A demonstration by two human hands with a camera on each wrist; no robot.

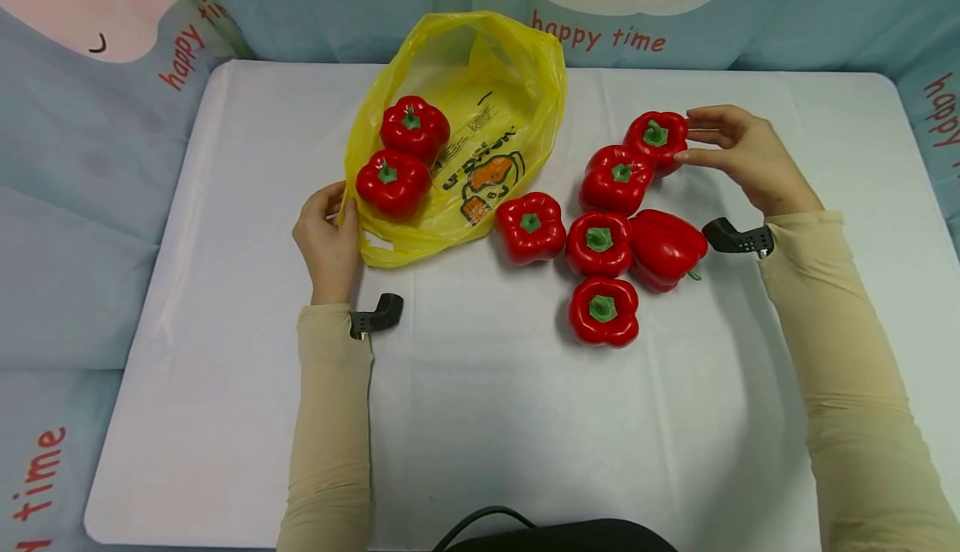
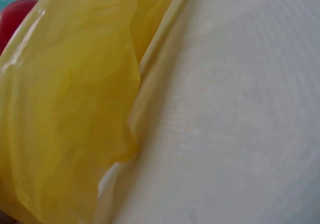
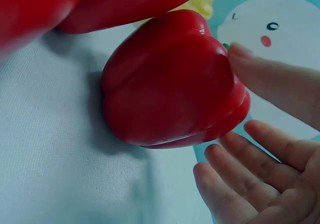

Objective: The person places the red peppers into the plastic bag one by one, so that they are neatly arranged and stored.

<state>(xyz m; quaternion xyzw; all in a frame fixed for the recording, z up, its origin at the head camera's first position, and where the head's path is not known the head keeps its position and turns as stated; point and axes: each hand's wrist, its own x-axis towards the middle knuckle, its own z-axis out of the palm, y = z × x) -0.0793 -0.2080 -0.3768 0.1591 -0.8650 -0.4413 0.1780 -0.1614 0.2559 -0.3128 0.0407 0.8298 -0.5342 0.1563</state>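
Observation:
At the bag's left edge my left hand (image 1: 330,243) grips the rim of a yellow plastic bag (image 1: 480,60), thumb in front and fingers behind. The bag lies with its mouth spread, and two red bell peppers with green stems, one a front pepper (image 1: 393,185), sit in it. In the left wrist view the bag's yellow film (image 2: 70,99) fills the left side. My right hand (image 1: 742,152) is at the right side of the farthest loose bell pepper (image 1: 647,131). In the right wrist view its thumb is beside the top of that pepper (image 3: 165,84), with the fingers extended below.
Several more red bell peppers stand close together right of the bag, among them a near one (image 1: 603,327); one pepper (image 1: 666,250) lies on its side. A white cloth (image 1: 480,419) covers the table. Behind hangs a blue printed curtain (image 1: 337,2). A black object (image 1: 562,538) is at the front edge.

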